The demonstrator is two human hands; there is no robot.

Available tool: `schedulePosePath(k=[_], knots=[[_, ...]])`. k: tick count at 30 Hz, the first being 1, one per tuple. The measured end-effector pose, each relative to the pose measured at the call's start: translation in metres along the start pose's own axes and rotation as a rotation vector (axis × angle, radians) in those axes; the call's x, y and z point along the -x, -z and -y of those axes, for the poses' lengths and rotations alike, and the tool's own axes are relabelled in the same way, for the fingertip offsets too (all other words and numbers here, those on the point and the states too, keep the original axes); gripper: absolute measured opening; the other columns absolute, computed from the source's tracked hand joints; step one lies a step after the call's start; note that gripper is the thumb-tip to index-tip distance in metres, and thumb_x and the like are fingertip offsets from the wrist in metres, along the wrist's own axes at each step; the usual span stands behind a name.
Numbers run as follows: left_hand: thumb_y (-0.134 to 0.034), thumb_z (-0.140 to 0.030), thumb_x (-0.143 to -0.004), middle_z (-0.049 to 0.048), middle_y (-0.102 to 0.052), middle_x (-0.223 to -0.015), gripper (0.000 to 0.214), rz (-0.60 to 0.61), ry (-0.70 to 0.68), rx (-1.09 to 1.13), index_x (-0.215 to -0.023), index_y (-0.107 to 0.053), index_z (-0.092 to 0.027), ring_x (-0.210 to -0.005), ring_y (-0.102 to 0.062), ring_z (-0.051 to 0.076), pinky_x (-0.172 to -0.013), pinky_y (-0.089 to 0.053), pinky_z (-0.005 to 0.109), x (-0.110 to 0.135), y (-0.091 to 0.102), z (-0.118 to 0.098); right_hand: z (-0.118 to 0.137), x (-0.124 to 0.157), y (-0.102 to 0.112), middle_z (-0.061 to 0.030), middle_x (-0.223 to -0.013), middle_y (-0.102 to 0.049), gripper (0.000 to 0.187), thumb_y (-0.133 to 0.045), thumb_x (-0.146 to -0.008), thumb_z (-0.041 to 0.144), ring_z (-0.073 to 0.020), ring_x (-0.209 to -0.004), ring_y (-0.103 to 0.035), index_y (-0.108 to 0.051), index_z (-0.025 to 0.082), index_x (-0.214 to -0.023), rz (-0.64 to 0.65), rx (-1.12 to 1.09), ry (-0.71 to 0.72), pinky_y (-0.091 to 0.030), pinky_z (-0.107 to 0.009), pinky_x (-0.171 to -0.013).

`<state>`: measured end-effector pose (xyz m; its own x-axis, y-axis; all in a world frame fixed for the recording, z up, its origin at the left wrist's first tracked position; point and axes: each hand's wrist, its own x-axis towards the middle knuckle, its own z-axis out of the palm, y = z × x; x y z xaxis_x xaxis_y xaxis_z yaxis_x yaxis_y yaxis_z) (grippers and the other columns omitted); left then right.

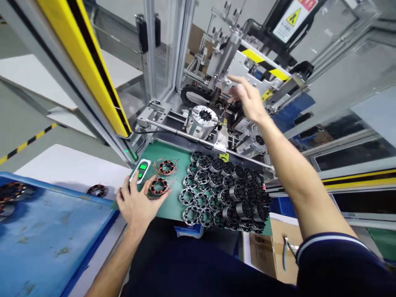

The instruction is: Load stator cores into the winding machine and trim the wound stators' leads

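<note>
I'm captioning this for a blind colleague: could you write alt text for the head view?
A person's left hand holds a copper-wound ring on a green work surface; the right hand is raised at a machine. Black-and-silver rings stand stacked nearby.

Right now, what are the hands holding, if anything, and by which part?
The left hand holds a copper-wound stator by its outer rim; for the right hand, I cannot tell.
</note>
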<state>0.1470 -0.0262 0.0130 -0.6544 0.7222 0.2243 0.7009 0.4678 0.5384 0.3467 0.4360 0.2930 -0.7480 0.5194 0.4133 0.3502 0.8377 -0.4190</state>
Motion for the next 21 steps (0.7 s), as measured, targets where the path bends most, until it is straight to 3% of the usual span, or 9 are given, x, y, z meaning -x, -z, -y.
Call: schedulePosePath(k=[2,4,7,10,14,17,21], knots=[[-0.098,-0.065,-0.100,0.0210,-0.057,-0.196,0.059,-0.009,0.005,-0.003,-0.143,-0.094,-0.025,-0.182,-0.044,0.057,-0.150,-0.031,0.082,-0.001,0.000,-0.001,-0.035,0.035,0.032,-0.0142,-0.138,-0.090,0.118,-0.029,-0.113,0.112,-0.0320,-0.110,-0.092,-0.070,0.026,-0.182,-0.036,0.043,-0.098,-0.073,-0.057,-0.118],[-0.097,-0.066,-0.101,0.0219,-0.059,-0.194,0.057,-0.021,0.006,-0.018,-0.140,-0.095,-0.025,-0.182,-0.045,0.056,-0.150,-0.032,0.080,-0.002,0.000,-0.002,-0.072,0.069,0.041,-0.0143,-0.137,-0.091,0.120,-0.023,-0.113,0.111,-0.0337,-0.113,-0.092,-0.067,0.026,-0.184,-0.033,0.046,-0.215,-0.072,-0.060,-0.121],[-0.097,-0.069,-0.098,0.0221,-0.062,-0.192,0.062,-0.028,0.001,-0.040,-0.140,-0.094,-0.024,-0.180,-0.047,0.057,-0.150,-0.032,0.079,-0.003,0.001,-0.004,-0.115,0.106,0.025,-0.0147,-0.147,-0.090,0.118,-0.024,-0.111,0.112,-0.0401,-0.139,-0.087,-0.079,0.027,-0.172,0.080,0.128,-0.419,-0.063,-0.066,-0.136],[-0.096,-0.069,-0.096,0.0232,-0.062,-0.190,0.067,-0.037,0.006,-0.061,-0.143,-0.092,-0.021,-0.180,-0.047,0.058,-0.150,-0.033,0.079,-0.004,0.000,-0.006,-0.137,0.119,0.008,-0.0090,-0.155,-0.089,0.102,-0.034,-0.113,0.107,-0.0415,-0.157,-0.078,-0.087,0.034,-0.160,0.254,0.188,-0.540,-0.053,-0.067,-0.146],[-0.089,-0.069,-0.102,0.0239,-0.065,-0.187,0.056,-0.062,-0.004,-0.075,-0.134,-0.091,-0.023,-0.181,-0.048,0.056,-0.147,-0.036,0.076,-0.003,-0.001,-0.003,-0.148,0.121,0.001,-0.0072,-0.140,-0.094,0.086,-0.039,-0.119,0.095,-0.0354,-0.136,-0.084,-0.088,0.033,-0.153,0.202,0.095,-0.547,-0.059,-0.060,-0.138],[-0.089,-0.065,-0.098,0.0217,-0.075,-0.175,0.047,-0.123,-0.023,-0.037,-0.125,-0.087,-0.026,-0.174,-0.056,0.053,-0.142,-0.043,0.072,0.000,-0.002,0.004,-0.140,0.122,-0.001,-0.0099,-0.120,-0.094,0.074,-0.052,-0.118,0.088,-0.0316,-0.115,-0.086,-0.089,0.025,-0.128,0.019,0.008,-0.500,-0.066,-0.054,-0.124],[-0.086,-0.064,-0.100,0.0214,-0.085,-0.157,0.050,-0.241,-0.097,0.083,-0.132,-0.084,-0.026,-0.160,-0.070,0.048,-0.135,-0.052,0.065,0.002,-0.006,0.014,-0.102,0.129,0.004,-0.0103,-0.103,-0.090,0.059,-0.066,-0.113,0.079,-0.0286,-0.103,-0.084,-0.082,0.024,-0.101,-0.289,-0.008,-0.411,-0.069,-0.048,-0.114]])
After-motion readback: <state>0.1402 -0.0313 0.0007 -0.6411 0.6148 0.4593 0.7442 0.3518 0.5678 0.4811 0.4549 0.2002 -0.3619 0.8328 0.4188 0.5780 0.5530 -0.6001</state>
